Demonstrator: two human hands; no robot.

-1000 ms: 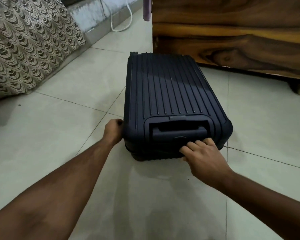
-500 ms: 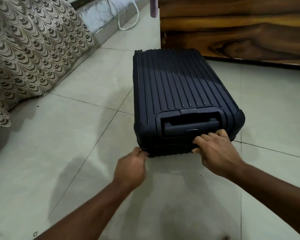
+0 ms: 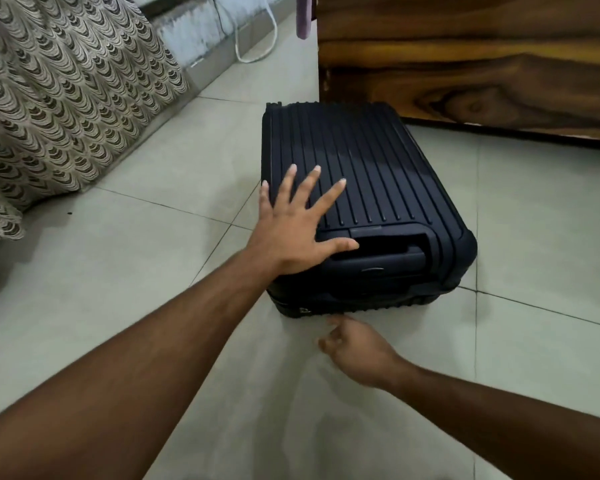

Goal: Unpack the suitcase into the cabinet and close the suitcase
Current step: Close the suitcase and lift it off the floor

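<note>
A pale tiled floor (image 3: 118,271) fills most of the frame. Across the upper right runs the dark wooden cabinet (image 3: 465,71), and a patterned cloth (image 3: 56,98) drapes down the upper left. At centre lies the dark ribbed suitcase (image 3: 368,168), flat on the floor with its lid down (its far end sits just beside the cabinet's lower edge). The recessed handle (image 3: 388,252) faces the near end. The left hand (image 3: 291,230) rests flat on the suitcase's near left corner, its grip wide open, fingers spread and straight, thumb reaching toward the handle recess, holding nothing. The right hand (image 3: 355,351) sits lower, just off the suitcase's near bottom edge, blurred; its fingers look loosely curled and hold nothing. A white cable (image 3: 257,46) loops at the upper middle, next to a small purple object (image 3: 303,15) hanging at the top edge.
</note>
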